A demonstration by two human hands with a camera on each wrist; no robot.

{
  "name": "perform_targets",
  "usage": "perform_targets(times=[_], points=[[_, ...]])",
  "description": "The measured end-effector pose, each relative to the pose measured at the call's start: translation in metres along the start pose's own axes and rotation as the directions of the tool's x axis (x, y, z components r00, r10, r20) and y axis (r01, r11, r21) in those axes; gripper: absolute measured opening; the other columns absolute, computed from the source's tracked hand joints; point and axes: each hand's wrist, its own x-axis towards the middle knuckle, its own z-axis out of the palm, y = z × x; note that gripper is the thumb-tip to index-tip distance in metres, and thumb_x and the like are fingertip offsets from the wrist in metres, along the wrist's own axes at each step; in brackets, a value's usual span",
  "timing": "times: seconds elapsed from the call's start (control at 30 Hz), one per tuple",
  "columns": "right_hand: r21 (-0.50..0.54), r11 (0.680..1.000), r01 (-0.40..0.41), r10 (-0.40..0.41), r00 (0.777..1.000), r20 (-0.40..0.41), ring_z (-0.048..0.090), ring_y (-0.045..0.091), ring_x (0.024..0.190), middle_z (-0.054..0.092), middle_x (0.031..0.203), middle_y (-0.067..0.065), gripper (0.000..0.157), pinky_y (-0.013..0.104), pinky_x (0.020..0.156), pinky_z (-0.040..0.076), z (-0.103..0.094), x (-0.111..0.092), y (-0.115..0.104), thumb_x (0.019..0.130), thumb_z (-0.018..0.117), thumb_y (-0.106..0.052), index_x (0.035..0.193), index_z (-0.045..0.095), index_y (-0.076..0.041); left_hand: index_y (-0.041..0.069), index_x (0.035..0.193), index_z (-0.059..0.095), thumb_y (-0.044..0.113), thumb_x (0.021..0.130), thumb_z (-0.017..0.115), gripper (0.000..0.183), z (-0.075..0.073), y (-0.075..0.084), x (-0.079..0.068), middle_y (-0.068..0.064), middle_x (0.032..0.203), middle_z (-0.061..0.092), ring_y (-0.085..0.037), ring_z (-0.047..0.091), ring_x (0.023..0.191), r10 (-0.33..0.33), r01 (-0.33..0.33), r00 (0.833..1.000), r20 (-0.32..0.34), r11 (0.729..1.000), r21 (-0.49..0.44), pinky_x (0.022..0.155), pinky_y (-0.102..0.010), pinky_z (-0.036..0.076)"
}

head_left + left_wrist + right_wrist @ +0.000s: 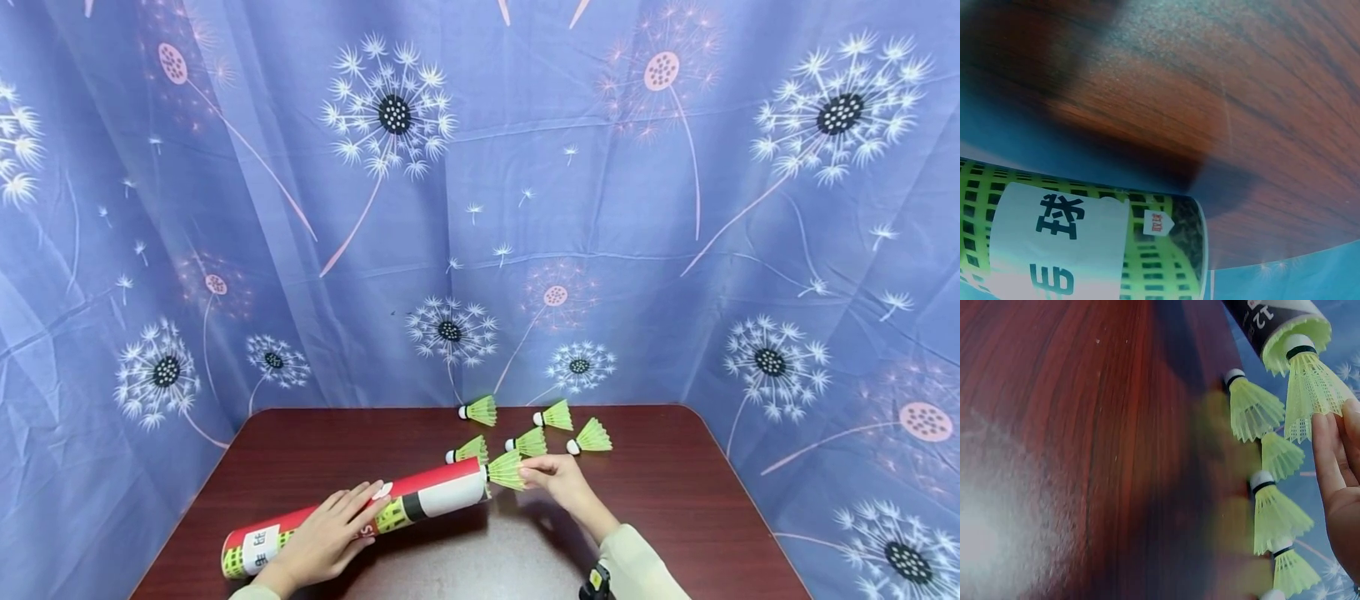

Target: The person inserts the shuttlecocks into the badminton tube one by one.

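My left hand [324,532] lies over a shuttlecock tube [448,493], fingers across its top and thumb on the near side. The tube is red, white and yellow-green and slants on the table, its mouth toward the right. In my right hand [567,489], a yellow-green shuttlecock [507,471] is pinched by its skirt's edge. The right wrist view shows that shuttlecock [1313,384] with its white cork head at the tube's mouth [1325,330], skirt outside. The left wrist view shows the tube's printed other end [1063,244]; the left hand is hidden there.
Several other shuttlecocks lie behind the tube's mouth, among them one at the back [480,411] and one at the right [592,437]. They rest on a dark red-brown table [697,517]. A blue dandelion-print curtain [525,192] hangs along the table's back and sides.
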Motion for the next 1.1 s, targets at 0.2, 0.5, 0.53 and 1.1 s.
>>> perform_targets(times=[0.2, 0.5, 0.53, 1.1], points=[[-0.008, 1.0, 0.006, -0.005, 0.999, 0.037, 0.07, 0.015, 0.074, 0.068, 0.096, 0.029, 0.024, 0.047, 0.073, 0.055, 0.009, 0.003, -0.003, 0.088, 0.065, 0.001, 0.103, 0.064, 0.019, 0.009, 0.142, 0.048, 0.035, 0.095, 0.053, 0.054, 0.001, 0.001, 0.002, -0.014, 0.146, 0.044, -0.033, 0.054, 0.12, 0.007, -0.007, 1.0, 0.004, 1.0, -0.015, 0.095, -0.042, 0.036], [-0.015, 1.0, 0.014, -0.013, 0.998, 0.065, 0.07, 0.017, 0.073, 0.066, 0.094, 0.033, 0.022, 0.05, 0.073, 0.054, 0.018, 0.004, -0.008, 0.087, 0.065, 0.003, 0.101, 0.065, 0.02, 0.01, 0.142, 0.049, 0.038, 0.099, 0.046, 0.051, 0.001, 0.0, 0.005, -0.013, 0.146, 0.044, -0.03, 0.053, 0.121, 0.013, -0.013, 1.0, 0.001, 1.0, -0.009, 0.096, -0.04, 0.035], [-0.021, 1.0, 0.02, -0.019, 0.998, 0.068, 0.07, 0.017, 0.073, 0.066, 0.093, 0.033, 0.021, 0.049, 0.072, 0.055, 0.019, 0.004, -0.008, 0.087, 0.065, 0.003, 0.1, 0.065, 0.02, 0.01, 0.142, 0.048, 0.038, 0.099, 0.046, 0.052, 0.001, 0.0, 0.005, -0.012, 0.148, 0.042, -0.03, 0.053, 0.121, 0.012, -0.012, 1.0, 0.004, 1.0, -0.012, 0.096, -0.04, 0.034], [0.01, 0.999, 0.031, -0.032, 0.98, 0.197, 0.07, 0.02, 0.082, 0.063, 0.097, 0.036, 0.025, 0.051, 0.078, 0.053, 0.019, 0.002, -0.005, 0.092, 0.056, 0.005, 0.108, 0.058, 0.024, 0.009, 0.141, 0.049, 0.038, 0.101, 0.041, 0.051, 0.0, 0.003, 0.003, -0.012, 0.147, 0.043, -0.033, 0.055, 0.119, 0.014, -0.014, 1.0, -0.003, 1.0, -0.008, 0.095, -0.041, 0.035]])
